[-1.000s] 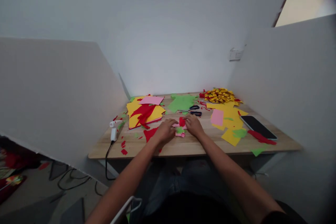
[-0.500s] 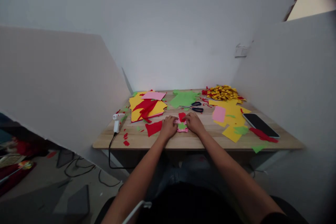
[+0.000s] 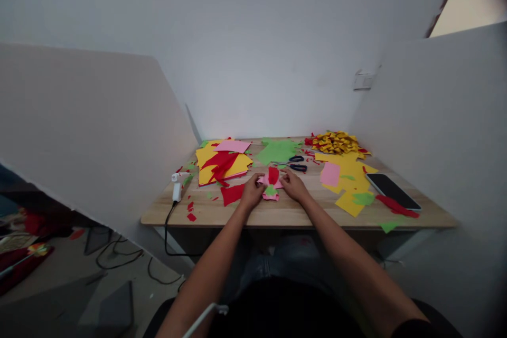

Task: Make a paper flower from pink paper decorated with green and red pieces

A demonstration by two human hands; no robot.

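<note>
A pink paper cutout (image 3: 271,197) lies near the front middle of the table. A small green piece (image 3: 271,190) sits on its lower part, and a red piece (image 3: 273,175) rests on its upper part. My left hand (image 3: 252,191) pinches the cutout's left edge between thumb and fingers. At the opposite edge, my right hand (image 3: 293,186) has its bent fingertips on the pink paper, beside the red piece. Just left of my left hand is a flat red sheet (image 3: 232,195). Dark-handled scissors (image 3: 296,163) lie beyond my right hand.
A white glue gun (image 3: 177,190) with a cable stands at the left edge. Yellow sheets (image 3: 206,171), green paper (image 3: 278,151) and a yellow-red ruffled pile (image 3: 336,142) lie behind. A black tablet (image 3: 392,190) is at right. Grey partitions flank the table.
The pink cutout has shifted slightly left and spread at its sides. My right fingers have come off the red piece, which now shows more fully.
</note>
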